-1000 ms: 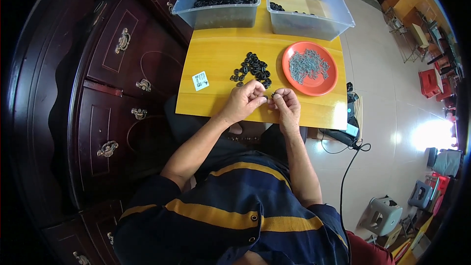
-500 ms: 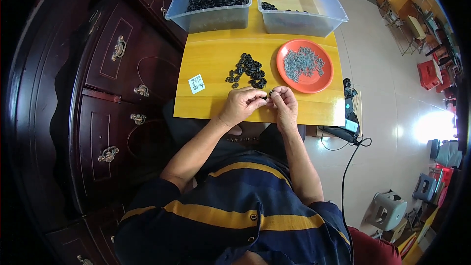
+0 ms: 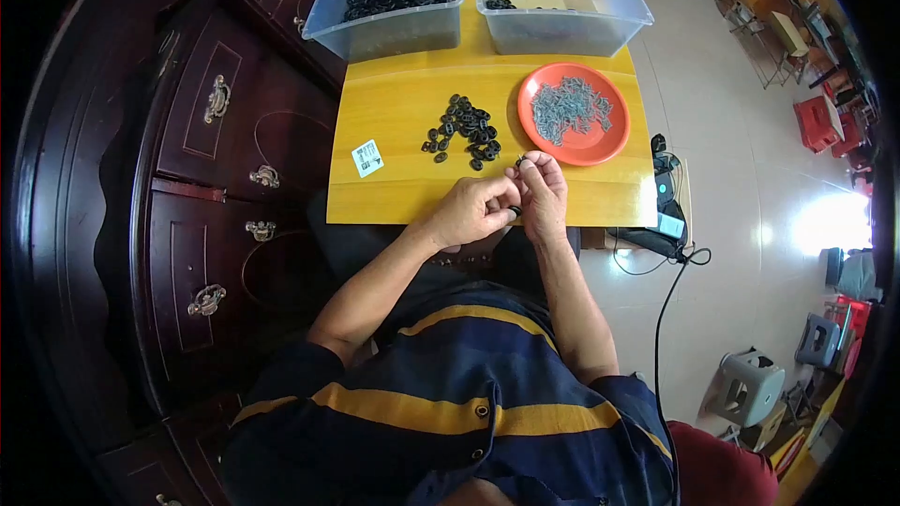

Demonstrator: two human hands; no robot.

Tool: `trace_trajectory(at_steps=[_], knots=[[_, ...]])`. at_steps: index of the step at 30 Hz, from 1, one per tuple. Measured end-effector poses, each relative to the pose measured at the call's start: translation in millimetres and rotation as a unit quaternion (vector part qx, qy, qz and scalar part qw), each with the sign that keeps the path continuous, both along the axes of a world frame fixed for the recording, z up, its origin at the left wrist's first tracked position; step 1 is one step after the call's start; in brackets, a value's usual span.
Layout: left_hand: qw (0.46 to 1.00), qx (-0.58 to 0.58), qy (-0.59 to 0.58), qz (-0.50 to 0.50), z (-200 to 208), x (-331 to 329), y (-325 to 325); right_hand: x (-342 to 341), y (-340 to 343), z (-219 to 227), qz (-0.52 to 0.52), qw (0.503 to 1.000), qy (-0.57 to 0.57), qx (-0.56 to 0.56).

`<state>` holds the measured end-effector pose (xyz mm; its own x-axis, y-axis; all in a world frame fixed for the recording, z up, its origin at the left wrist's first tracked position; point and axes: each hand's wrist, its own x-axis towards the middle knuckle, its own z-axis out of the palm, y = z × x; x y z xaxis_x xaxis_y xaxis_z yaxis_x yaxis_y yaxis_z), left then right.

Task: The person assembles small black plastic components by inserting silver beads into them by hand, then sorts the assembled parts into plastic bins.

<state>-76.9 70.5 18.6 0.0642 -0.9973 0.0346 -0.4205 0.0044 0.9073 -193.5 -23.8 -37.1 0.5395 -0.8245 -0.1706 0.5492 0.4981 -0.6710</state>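
Note:
My left hand (image 3: 472, 211) is closed over the table's near edge, thumb and finger pinching a small black oval piece (image 3: 516, 211). Beside it, my right hand (image 3: 545, 195) is raised with thumb and forefinger pressed together around a small dark piece (image 3: 520, 162), too small to make out fully. The two hands touch or nearly touch. Beyond them lies a loose pile of black oval ring-like pieces (image 3: 464, 122). To its right, an orange-red plate (image 3: 614, 143) holds many small grey metal pieces (image 3: 568, 111), close above my right fingertips.
Two clear plastic bins stand at the table's far side: the left bin (image 3: 403, 37) heaped with black pieces, the right bin (image 3: 562, 37) holding few. A white printed label (image 3: 367, 158) lies on the yellow tabletop (image 3: 394, 197). Dark wooden drawers (image 3: 220, 159) flank the left; a cable (image 3: 659, 347) hangs right.
My fingertips have come apart: the left ones moved nearer to me with the black oval piece, the right ones moved up toward the plate. The whole view has shifted slightly.

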Motion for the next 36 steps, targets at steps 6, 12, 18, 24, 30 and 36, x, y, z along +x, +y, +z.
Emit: trace_trajectory(at_steps=[6,12,18,24,30,36], knots=[[1.0,-0.021,0.019,0.013,-16.0,-18.3,-6.4,-4.3,-2.1,-0.5,-0.002,1.0,-0.003,0.007],[0.989,-0.034,0.116,0.082,-29.6,-40.6,2.9,-4.7,-1.1,4.5,-0.015,1.0,0.001,0.022],[0.969,-0.057,0.218,0.099,-31.8,-31.8,5.1,-1.2,-1.3,-0.1,-0.017,0.999,-0.027,0.016],[0.965,-0.062,0.22,0.127,-15.1,-3.2,10.2,-9.8,1.6,2.8,0.031,0.995,0.069,-0.058],[0.963,-0.083,0.203,0.157,-13.7,11.4,12.1,-18.8,8.5,5.8,0.082,0.979,0.118,-0.142],[0.971,-0.053,0.182,0.146,-19.7,14.5,11.0,-18.5,11.8,7.7,0.096,0.977,0.118,-0.147]])
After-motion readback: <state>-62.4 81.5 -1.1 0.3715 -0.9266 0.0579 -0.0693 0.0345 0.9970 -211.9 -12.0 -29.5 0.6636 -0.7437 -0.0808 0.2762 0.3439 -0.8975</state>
